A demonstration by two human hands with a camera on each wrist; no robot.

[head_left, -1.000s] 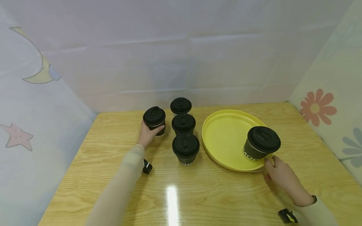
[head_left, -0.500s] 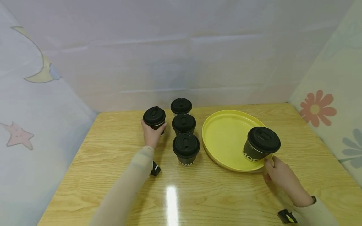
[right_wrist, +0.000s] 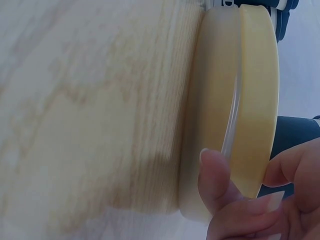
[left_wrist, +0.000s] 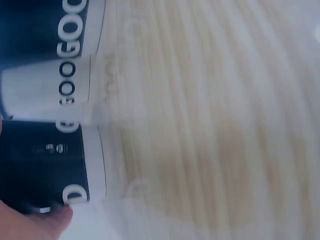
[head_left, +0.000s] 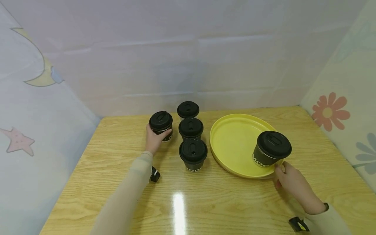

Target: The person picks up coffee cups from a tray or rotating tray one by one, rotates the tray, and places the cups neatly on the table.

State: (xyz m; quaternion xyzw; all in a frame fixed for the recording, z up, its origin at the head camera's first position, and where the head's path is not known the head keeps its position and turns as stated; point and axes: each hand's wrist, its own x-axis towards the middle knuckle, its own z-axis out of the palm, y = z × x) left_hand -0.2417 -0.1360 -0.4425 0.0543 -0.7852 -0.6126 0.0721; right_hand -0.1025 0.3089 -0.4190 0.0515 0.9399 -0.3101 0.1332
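My left hand (head_left: 154, 139) grips a dark paper coffee cup (head_left: 161, 121) with a black lid, upright at the left of the row of cups. Its thumb (left_wrist: 47, 224) lies along the cup's side in the left wrist view; most of the other fingers are hidden. My right hand (head_left: 291, 181) pinches the near right rim of a round yellow tray (head_left: 232, 143), which stands on the table. Fingers (right_wrist: 215, 175) show at the tray's side wall in the right wrist view. One lidded coffee cup (head_left: 271, 148) stands on the tray near that hand.
Between the held cup and the tray, three more lidded cups stand in a line: a front one (head_left: 193, 153), a middle one (head_left: 191, 128) and a back one (head_left: 188, 110). The wooden table (head_left: 217, 202) ends at a pale cloth backdrop (head_left: 141, 75).
My left hand and forearm swung slightly right, then back left, around the cup, which hardly shifted. The right hand, the tray and the other cups stay where they were.
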